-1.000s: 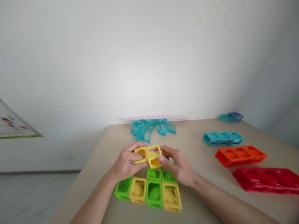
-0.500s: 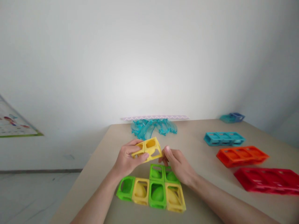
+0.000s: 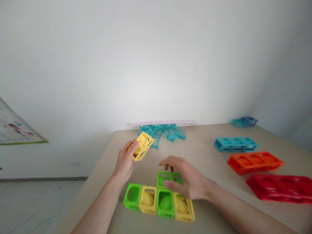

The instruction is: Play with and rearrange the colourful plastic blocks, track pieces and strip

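Pinching the yellow block (image 3: pixel 142 146) between thumb and fingers, the left hand (image 3: pixel 124 164) holds it tilted above the table (image 3: pixel 209 162), near the left edge. Bare tabletop lies toward the far edge. Right hand (image 3: pixel 187 180), spread and empty, hovers over the green-and-yellow row (image 3: pixel 146 200). Block: hollow frame, open windows.

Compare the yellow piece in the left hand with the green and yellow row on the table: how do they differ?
The yellow piece is held up, tilted, in the left hand; the row lies flat on the table. The yellow piece is one colour; the row alternates green and yellow. The yellow piece is shorter than the row. Both are open-framed cells.
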The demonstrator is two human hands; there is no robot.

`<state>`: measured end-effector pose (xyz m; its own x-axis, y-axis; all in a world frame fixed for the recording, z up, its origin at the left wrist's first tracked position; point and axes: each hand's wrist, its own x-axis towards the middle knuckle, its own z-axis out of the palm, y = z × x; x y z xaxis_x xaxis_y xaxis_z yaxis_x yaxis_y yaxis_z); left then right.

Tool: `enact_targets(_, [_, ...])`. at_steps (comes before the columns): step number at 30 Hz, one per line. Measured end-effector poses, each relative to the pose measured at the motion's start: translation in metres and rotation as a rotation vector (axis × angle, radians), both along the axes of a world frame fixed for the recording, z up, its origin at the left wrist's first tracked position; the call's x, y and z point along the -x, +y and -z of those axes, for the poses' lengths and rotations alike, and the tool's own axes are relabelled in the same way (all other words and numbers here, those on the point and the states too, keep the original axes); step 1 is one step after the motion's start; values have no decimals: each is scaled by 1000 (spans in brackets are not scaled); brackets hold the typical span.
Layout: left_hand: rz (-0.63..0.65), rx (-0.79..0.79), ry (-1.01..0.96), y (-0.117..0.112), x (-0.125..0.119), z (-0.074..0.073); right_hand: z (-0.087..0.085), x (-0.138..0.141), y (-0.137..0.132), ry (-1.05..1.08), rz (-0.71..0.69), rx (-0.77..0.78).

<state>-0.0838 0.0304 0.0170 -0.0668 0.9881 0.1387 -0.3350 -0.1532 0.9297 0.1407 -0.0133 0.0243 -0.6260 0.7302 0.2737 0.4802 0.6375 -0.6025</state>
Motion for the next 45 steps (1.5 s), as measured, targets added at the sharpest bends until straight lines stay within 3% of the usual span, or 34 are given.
enact_targets(3, [-19, -8, -30, 2, 3, 1, -7, -4, -3, -125, -221, -56])
enact_targets(5, [-15, -8, -50, 2, 4, 2, -10, -7, -3, -171, -269, -71])
enact_targets(12, [100, 23, -21, -3, -4, 2, -19, -11, -4, -108, -142, -203])
enact_targets(18, [79, 65, -98, -1, -3, 2, -16, 3, -23, -157, -261, -130])
enact_targets(27, [296, 133, -148, -11, -2, -4, -20, -4, -22, -237, -75, -137])
enact_targets(32, [421, 115, -49, -18, -11, -1, -11, 0, -21, -246, -99, -108])
enact_targets(40, [138, -38, 238, -30, -41, 22, -12, -1, -20, -190, -136, -59])
enact_targets(45, [106, -35, 313, -30, -41, 25, -10, 0, -20, -190, -110, -20])
